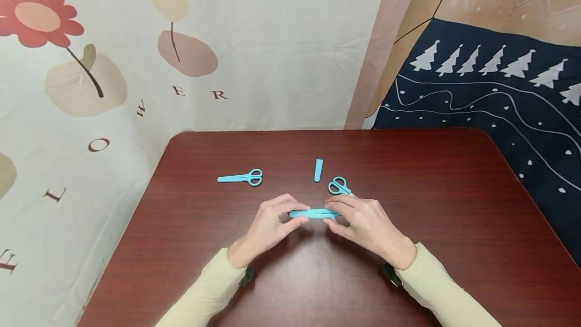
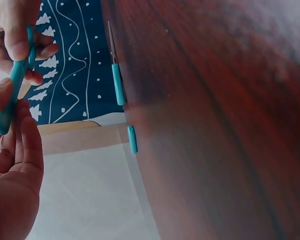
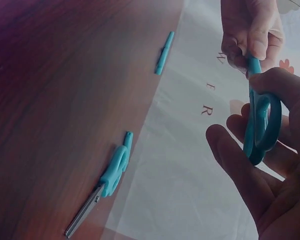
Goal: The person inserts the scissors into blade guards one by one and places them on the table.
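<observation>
Both hands hold one pair of light-blue scissors [image 1: 314,213], its blades in a matching blue cover [image 2: 6,117], raised off the table. My left hand [image 1: 271,220] pinches the cover's tip end between thumb and fingers. At the handle end, my right hand [image 1: 369,222] grips with thumb and fingers, partly hiding the finger loops [image 3: 262,122] in the head view. Just beyond the right hand lies a second pair of scissors [image 1: 338,185] with bare metal blades [image 3: 84,211]. A loose blue blade cover [image 1: 318,170] lies beside it.
A third pair of blue scissors [image 1: 240,178], blades covered, lies farther left on the dark red wooden table [image 1: 181,246]. Behind the table hang a pale flower-print cloth [image 1: 281,54] and a navy cloth with white trees [image 1: 476,95].
</observation>
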Tool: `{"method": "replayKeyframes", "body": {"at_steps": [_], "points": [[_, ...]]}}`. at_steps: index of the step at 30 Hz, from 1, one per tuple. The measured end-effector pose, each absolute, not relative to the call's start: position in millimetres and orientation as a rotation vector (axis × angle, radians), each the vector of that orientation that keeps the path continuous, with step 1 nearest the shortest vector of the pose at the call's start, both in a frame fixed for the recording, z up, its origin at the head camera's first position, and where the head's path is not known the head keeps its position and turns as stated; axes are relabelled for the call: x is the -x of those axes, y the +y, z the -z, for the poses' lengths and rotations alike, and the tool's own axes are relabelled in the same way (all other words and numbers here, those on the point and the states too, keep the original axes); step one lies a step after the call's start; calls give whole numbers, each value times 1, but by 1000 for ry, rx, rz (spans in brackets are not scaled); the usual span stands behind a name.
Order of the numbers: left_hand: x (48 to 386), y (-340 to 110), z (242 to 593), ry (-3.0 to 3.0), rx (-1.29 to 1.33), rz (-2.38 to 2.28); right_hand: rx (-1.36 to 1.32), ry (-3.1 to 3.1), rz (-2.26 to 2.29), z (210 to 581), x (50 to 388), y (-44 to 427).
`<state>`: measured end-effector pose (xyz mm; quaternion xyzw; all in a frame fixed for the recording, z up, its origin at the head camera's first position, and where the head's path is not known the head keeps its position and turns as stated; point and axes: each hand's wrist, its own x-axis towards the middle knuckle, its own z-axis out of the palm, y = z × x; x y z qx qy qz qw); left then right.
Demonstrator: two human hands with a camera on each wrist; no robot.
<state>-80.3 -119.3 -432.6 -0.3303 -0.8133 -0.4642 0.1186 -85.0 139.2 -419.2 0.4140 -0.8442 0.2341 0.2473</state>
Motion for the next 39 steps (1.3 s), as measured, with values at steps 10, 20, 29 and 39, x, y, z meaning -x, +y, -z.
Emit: {"method": "replayKeyframes", "body": {"at_steps": [10, 20, 29, 39], "points": [[81, -118, 432, -2401, 980, 1311, -1135, -2317, -639, 420, 86, 142], [79, -120, 430, -2422, 972, 1321, -1133, -2339, -642, 418, 85, 141], [79, -119, 427, -2434, 988, 1319, -1135, -2328, -647, 418, 83, 138], [80, -120, 427, -2407, 1038, 1244, -1141, -2327, -608, 415, 82, 134]]}}
